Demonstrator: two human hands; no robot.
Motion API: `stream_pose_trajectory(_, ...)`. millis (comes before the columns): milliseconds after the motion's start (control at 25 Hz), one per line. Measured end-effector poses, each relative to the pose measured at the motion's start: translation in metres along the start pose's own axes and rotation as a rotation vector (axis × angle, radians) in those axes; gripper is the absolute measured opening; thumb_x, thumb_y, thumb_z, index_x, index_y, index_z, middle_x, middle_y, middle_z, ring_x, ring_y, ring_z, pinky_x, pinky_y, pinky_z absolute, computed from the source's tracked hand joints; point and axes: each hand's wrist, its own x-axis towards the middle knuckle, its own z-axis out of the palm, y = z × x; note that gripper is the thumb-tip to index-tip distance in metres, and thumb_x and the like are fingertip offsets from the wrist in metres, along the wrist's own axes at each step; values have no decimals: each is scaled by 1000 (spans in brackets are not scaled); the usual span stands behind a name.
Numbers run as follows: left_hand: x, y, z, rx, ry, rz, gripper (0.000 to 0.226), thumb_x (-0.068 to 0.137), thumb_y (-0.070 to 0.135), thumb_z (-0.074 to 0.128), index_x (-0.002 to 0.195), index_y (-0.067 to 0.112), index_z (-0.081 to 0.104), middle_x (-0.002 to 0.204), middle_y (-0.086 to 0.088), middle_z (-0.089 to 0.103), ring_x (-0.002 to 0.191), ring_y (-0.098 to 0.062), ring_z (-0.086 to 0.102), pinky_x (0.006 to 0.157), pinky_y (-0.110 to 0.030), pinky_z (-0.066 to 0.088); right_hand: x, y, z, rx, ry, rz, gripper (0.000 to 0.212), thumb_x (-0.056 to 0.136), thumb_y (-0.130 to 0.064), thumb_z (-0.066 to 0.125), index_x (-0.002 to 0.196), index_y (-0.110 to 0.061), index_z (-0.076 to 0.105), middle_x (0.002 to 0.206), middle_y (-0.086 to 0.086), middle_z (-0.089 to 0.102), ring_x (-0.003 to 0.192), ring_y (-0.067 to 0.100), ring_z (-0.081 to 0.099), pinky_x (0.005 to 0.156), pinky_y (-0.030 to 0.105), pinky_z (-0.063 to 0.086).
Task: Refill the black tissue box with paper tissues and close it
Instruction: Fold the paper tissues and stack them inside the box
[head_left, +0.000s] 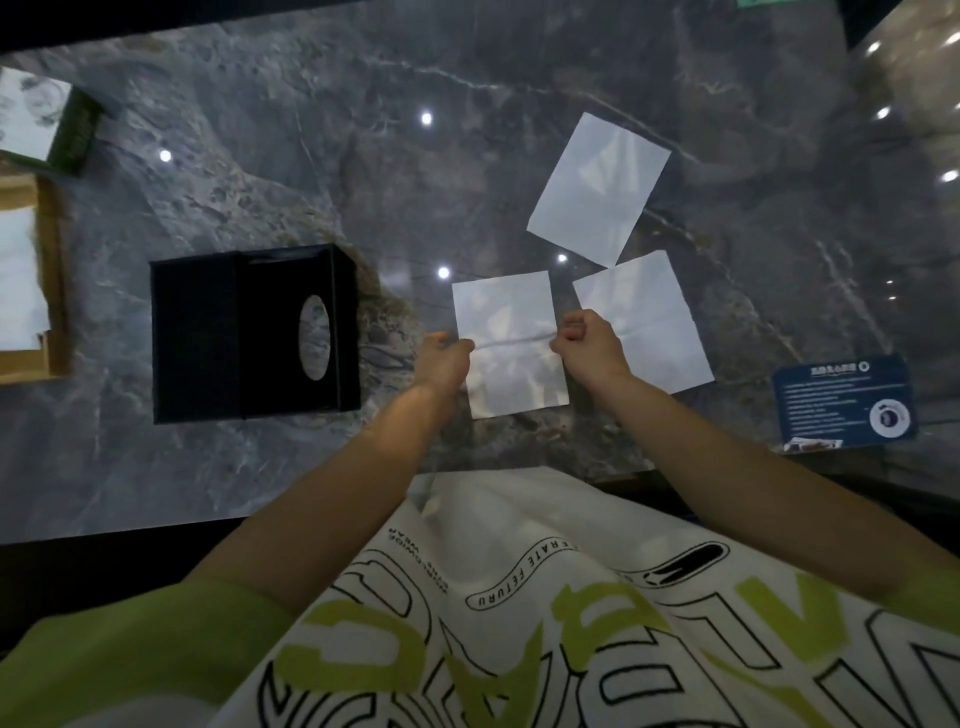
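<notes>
Pinching tissue (506, 306): left hand (444, 359), right hand (589, 344)

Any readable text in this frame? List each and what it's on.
"...ERATE FETURU": shirt, curved band, start hidden.
"WORLDWIDE", "WEAR": same shirt, small print, upside down.
Big green shirt letters: cut off, unreadable.
Blue card: white print too small to read.
Green box: side print blurred.
</notes>
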Motion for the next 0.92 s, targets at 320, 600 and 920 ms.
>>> stream_pose_trajectory(320,9,-7,5,35,49,-11,24,90,17,60,100,-5,65,100,-17,67,93,-31,65,83,-39,55,10,2,13,147,-21,129,53,82,-28,70,129,-16,49,127,5,56,111,24,57,99,39,49)
stream_pose_trajectory(600,9,-13,-5,0,25,17,22,82,24,68,76,6,57,77,-10,58,75,-25,58,69,-34,48,14,0,17,174,-31,130,34,83,-24,71,114,-14,61,114,6,63,102,23,60,93,39,53)
stream_pose_trajectory(920,-8,-6,-38,-227,-221,30,18,91,18,63,107,9,68,103,-9,72,90,-22,70,74,-32,57,4,-6,5,375,-379,216,32,91,-37,62,112,-12,64,110,8,71,101,22,68,84,31,52)
